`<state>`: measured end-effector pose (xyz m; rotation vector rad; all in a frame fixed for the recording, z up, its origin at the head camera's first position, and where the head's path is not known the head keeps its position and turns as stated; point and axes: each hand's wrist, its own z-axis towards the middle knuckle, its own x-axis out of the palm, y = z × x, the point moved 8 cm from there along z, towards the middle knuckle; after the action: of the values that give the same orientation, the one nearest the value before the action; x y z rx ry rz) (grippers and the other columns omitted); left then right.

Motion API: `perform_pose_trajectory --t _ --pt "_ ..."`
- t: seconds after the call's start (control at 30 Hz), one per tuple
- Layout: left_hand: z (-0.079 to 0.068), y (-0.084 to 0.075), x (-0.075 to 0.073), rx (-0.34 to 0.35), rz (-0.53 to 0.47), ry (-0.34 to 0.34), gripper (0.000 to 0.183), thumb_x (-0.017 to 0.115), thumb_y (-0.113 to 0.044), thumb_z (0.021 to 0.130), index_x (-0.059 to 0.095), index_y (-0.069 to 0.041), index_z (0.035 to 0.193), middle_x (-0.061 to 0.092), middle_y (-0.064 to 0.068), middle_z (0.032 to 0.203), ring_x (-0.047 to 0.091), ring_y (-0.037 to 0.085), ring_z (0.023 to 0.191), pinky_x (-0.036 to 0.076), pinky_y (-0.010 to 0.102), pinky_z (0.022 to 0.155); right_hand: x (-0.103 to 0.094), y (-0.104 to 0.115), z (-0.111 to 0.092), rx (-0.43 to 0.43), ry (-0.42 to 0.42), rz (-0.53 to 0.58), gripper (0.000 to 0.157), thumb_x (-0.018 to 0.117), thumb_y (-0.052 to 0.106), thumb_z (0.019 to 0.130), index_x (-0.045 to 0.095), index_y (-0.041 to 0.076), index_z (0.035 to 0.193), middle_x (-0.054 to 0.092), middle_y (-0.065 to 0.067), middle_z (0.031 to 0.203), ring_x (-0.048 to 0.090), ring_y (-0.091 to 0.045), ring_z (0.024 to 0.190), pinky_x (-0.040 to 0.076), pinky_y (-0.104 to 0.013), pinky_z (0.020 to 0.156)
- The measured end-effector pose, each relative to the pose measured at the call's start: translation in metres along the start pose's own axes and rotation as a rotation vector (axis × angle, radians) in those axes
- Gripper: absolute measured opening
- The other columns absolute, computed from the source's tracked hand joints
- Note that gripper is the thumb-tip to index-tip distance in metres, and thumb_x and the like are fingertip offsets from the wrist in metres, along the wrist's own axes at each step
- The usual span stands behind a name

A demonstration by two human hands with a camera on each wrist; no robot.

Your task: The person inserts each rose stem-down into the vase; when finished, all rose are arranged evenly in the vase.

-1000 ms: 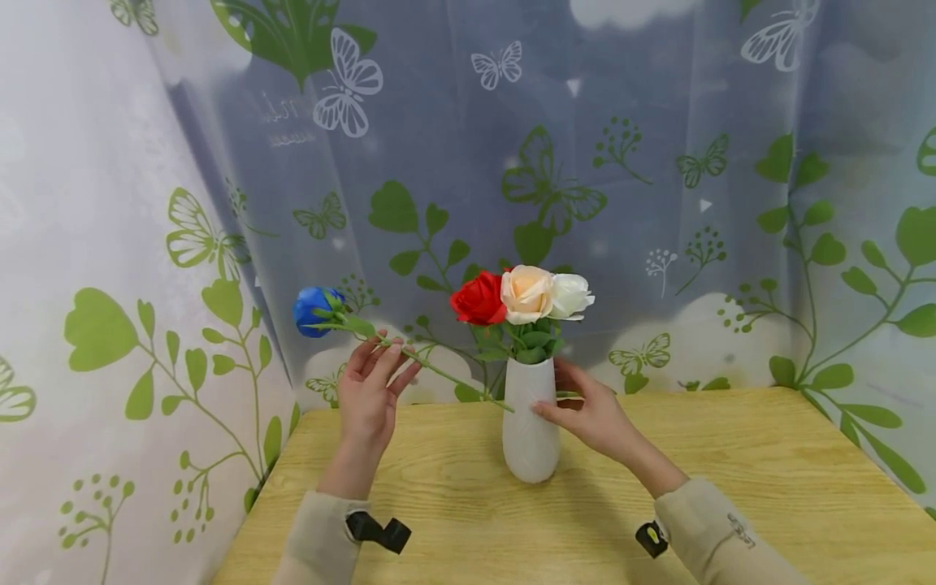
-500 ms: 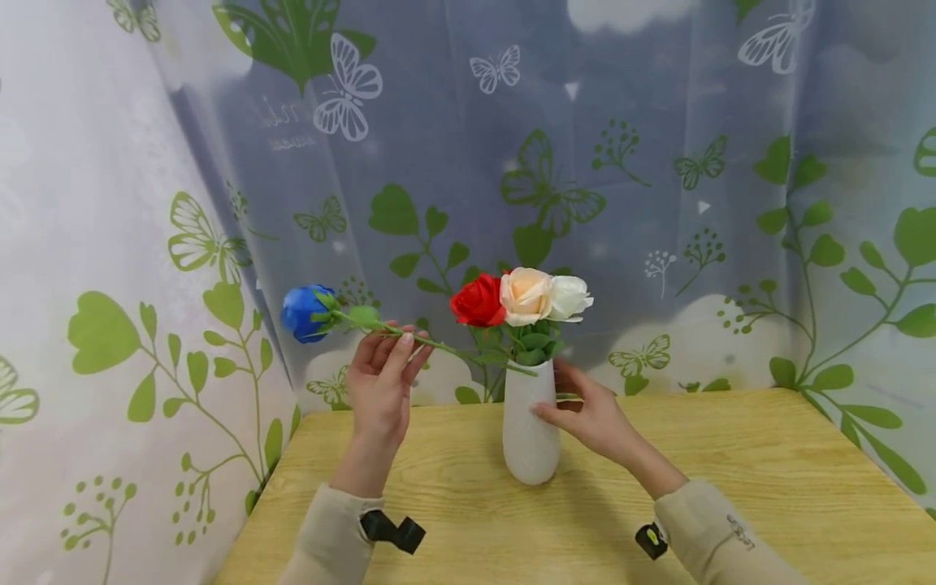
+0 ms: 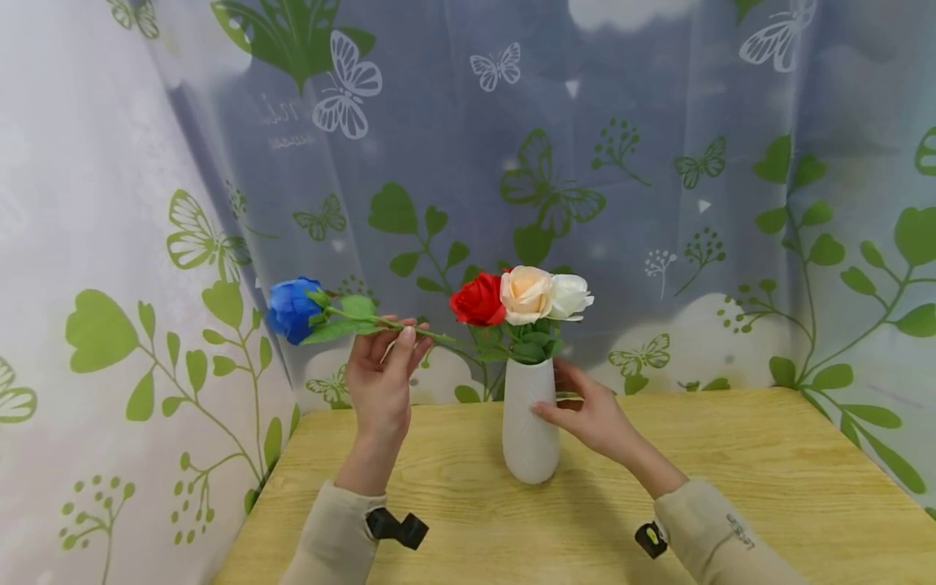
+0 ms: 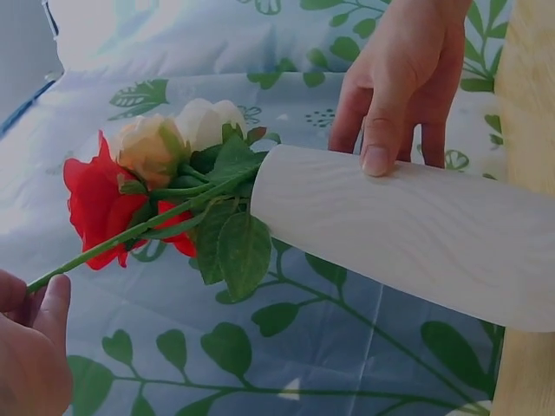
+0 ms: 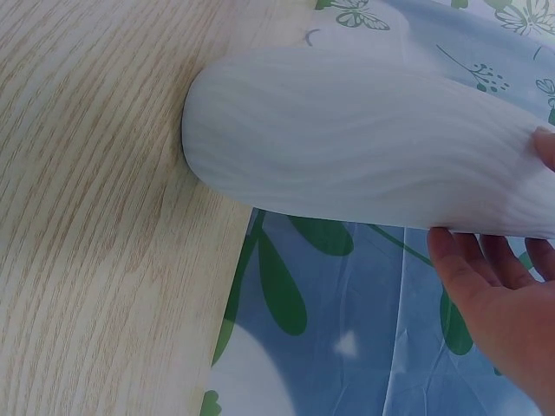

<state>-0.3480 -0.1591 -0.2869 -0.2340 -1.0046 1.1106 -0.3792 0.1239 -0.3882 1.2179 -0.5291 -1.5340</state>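
My left hand pinches the green stem of a blue rose, which is tilted nearly level with its bloom to the left. In the left wrist view the stem runs towards the mouth of the white vase, where its far end overlaps the leaves. A red rose, a peach rose and a white rose stand in the vase. Thumb in front and fingers behind, my right hand grips the upright vase, also seen in the right wrist view.
The vase stands on a light wood-grain table. Behind it hangs a blue-grey curtain printed with leaves and butterflies; a pale one hangs at the left. Black wrist cameras sit at both sleeves.
The blue rose's bloom has moved left and its stem has levelled, its lower end rising from before the vase to the leaves at the rim. The left hand shifted slightly right; the right stayed.
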Motion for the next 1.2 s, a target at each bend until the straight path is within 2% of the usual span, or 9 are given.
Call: perform_pose_trajectory --t 0.13,0.33,0.4,0.57,0.63,0.87,1.0,1.2 --pt "-0.001 -0.003 0.006 0.038 0.056 0.043 0.03 0.065 0.012 0.097 0.072 -0.014 0.111 0.079 0.002 0.101 0.079 0.019 0.095 0.066 0.038 0.089 -0.001 0.001 0.0 0.005 -0.002 -0.003 0.079 0.082 0.024 0.094 0.042 0.005 0.159 0.062 -0.022 0.144 0.063 -0.039 0.129 0.059 -0.053 0.102" --pt "-0.005 0.0 0.02 0.107 0.127 0.118 0.031 0.066 0.012 0.097 0.07 -0.013 0.115 0.079 0.001 0.103 0.079 0.016 0.094 0.066 0.035 0.085 0.0 0.002 0.001 0.0 -0.003 0.004 0.079 0.082 0.023 0.094 0.042 0.005 0.159 0.062 -0.022 0.143 0.063 -0.039 0.128 0.059 -0.055 0.102" --pt "-0.007 0.001 0.026 0.138 0.152 0.151 0.028 0.066 0.012 0.097 0.069 -0.007 0.117 0.079 0.002 0.103 0.078 0.015 0.094 0.066 0.034 0.085 0.0 0.002 0.001 -0.003 -0.004 0.008 0.078 0.082 0.023 0.094 0.042 0.006 0.159 0.062 -0.022 0.143 0.064 -0.039 0.128 0.058 -0.056 0.102" --pt "-0.011 0.003 0.042 0.204 0.219 0.229 0.024 0.067 0.013 0.096 0.06 0.017 0.118 0.076 0.002 0.105 0.077 0.014 0.096 0.066 0.03 0.084 0.0 0.0 0.001 -0.008 -0.004 0.007 0.078 0.082 0.023 0.094 0.043 0.006 0.159 0.062 -0.021 0.143 0.064 -0.039 0.128 0.058 -0.057 0.101" --pt "-0.012 0.003 0.048 0.22 0.241 0.254 0.025 0.067 0.012 0.096 0.058 0.02 0.118 0.075 0.005 0.106 0.077 0.014 0.097 0.066 0.029 0.084 0.0 0.0 0.001 -0.012 -0.006 0.004 0.078 0.082 0.024 0.094 0.043 0.007 0.159 0.062 -0.021 0.143 0.064 -0.039 0.127 0.059 -0.056 0.101" --pt "-0.013 0.006 0.058 0.247 0.336 0.297 0.022 0.068 0.011 0.096 0.062 0.015 0.116 0.07 0.034 0.106 0.076 0.01 0.098 0.065 0.029 0.086 -0.002 0.0 0.003 -0.016 -0.005 -0.003 0.079 0.082 0.024 0.095 0.042 0.008 0.16 0.062 -0.021 0.143 0.065 -0.038 0.127 0.059 -0.053 0.101" --pt "-0.017 0.013 0.062 0.252 0.4 0.313 0.024 0.069 0.01 0.094 0.065 0.014 0.117 0.073 0.034 0.108 0.076 0.009 0.096 0.064 0.025 0.083 -0.002 0.001 0.002 -0.01 -0.006 0.0 0.078 0.082 0.024 0.095 0.042 0.008 0.159 0.063 -0.02 0.142 0.064 -0.038 0.127 0.06 -0.052 0.101" --pt "-0.02 0.026 0.069 0.241 0.495 0.354 0.03 0.072 0.01 0.093 0.068 0.009 0.122 0.077 0.028 0.108 0.078 0.027 0.099 0.064 0.026 0.083 0.0 0.0 0.0 -0.008 -0.013 0.011 0.076 0.082 0.024 0.094 0.045 0.008 0.158 0.064 -0.02 0.14 0.064 -0.037 0.127 0.06 -0.052 0.1"
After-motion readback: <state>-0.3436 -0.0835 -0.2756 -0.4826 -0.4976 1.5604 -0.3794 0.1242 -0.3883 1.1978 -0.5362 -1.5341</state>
